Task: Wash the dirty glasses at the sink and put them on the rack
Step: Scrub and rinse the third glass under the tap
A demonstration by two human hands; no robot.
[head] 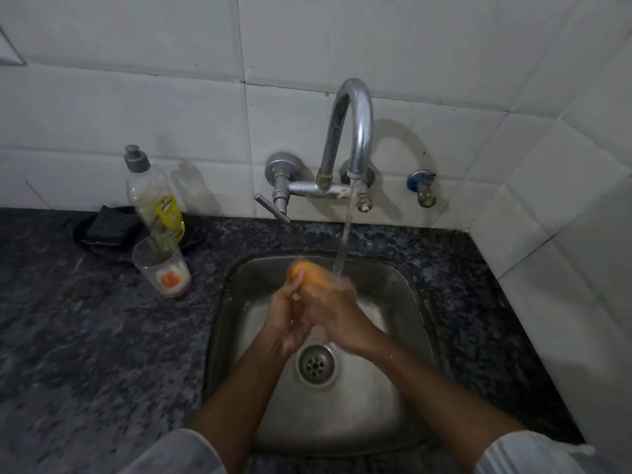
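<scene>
Both hands meet over the steel sink (236, 302), under the stream of water (345, 234) that falls from the curved tap (355, 131). The left hand (287, 319) and the right hand (337, 311) are pressed together around an orange thing (304, 270) — blurred, so I cannot tell what it is, whether a sponge or a glass. Its orange top pokes out above the hands at 12 o'clock. The left fingers (297, 283) are curled closed against it, thumb side up; the right fingers are wrapped over it from the 3 o'clock side, wet and smeared by motion blur, so how tight they grip I cannot tell. The water strikes just at the right hand's upper edge. The drain (316, 364) lies below the wrists, at 6 o'clock from the hands.

On the dark speckled desk (85, 336), at 9 o'clock from the hands and just beside the sink's left rim, a clear glass (160, 266) stands upright with an orange patch low on its side and a reddish residue in its base — no hand touches it. Behind it, at 11 o'clock, stands a dish soap bottle (154, 200) with a grey cap and yellow label, and left of that a dark scrub pad (107, 229) sits on a black dish. White tiles (136, 97) back the desk.
</scene>
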